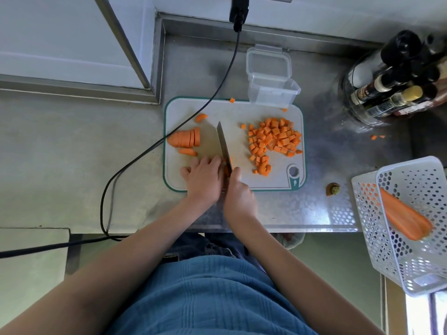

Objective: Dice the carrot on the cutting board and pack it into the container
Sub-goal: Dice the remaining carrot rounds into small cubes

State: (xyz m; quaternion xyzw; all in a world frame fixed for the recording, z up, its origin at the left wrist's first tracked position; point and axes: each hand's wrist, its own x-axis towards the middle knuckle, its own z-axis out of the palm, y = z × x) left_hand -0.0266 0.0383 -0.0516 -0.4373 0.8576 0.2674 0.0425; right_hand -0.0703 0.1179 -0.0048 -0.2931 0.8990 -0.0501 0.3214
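A: At the near edge of the board (242, 112), what is under the hands?

B: A small carrot piece (227, 168), mostly hidden. The left hand (205, 180) lies over it with fingers bent down onto it, fingertips just beside the knife (223, 143). The right hand (238, 194) is wrapped round the knife's handle, forefinger reaching up along the blade's back. The piece sits between the two hands, touching the blade.

A: Which way does the knife point?

B: Away from the person and a little left, its long axis running from the near edge toward the middle of the board.

A: And the rest of the carrot?

B: A row of slices (185, 139) lies at the board's left edge, long axis across the board, tapered end pointing left off the edge. A strip (187, 151) lies just nearer, another bit (200, 117) farther back. The dice (273, 141) are heaped on the right half, some trailing toward the near right corner.

A: The container?

B: The container (272, 90) is clear, open, tipped at the board's far right corner, its lid (268, 61) behind it. Nothing orange shows inside.

A: Any writing?

B: The bottles (391, 93) at the counter's far right carry labels, too blurred to read. A basket (411, 228) at the right edge holds carrot lengths (404, 216), long axis slanting toward the near right.
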